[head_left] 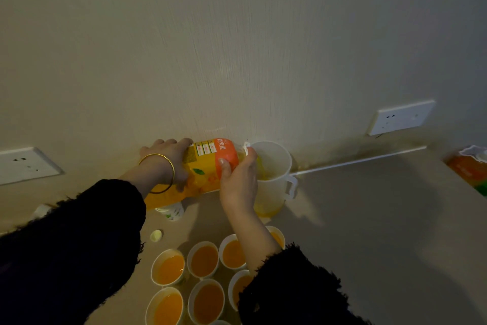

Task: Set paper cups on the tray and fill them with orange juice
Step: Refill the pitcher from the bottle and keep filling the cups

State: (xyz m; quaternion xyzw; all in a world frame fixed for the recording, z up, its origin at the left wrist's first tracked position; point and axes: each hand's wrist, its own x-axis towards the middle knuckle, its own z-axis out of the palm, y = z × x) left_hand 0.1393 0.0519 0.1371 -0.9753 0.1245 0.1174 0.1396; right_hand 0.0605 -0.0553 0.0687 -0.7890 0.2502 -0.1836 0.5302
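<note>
A big orange juice bottle [203,166] lies tipped on its side, its mouth over a white plastic pitcher [274,166] by the wall. Juice runs into the pitcher, which holds a little at the bottom. My left hand [168,158] grips the bottle's base end; a gold bangle is on that wrist. My right hand [238,174] grips the bottle near its neck. Below them stand several paper cups [203,260] full of orange juice; my right sleeve hides some. I cannot make out a tray under them.
An upside-down paper cup [171,212] stands under the bottle, and a small yellow cap [156,235] lies on the table beside it. A second juice pack [469,169] sits at the far right. Wall sockets [400,117] are behind the table.
</note>
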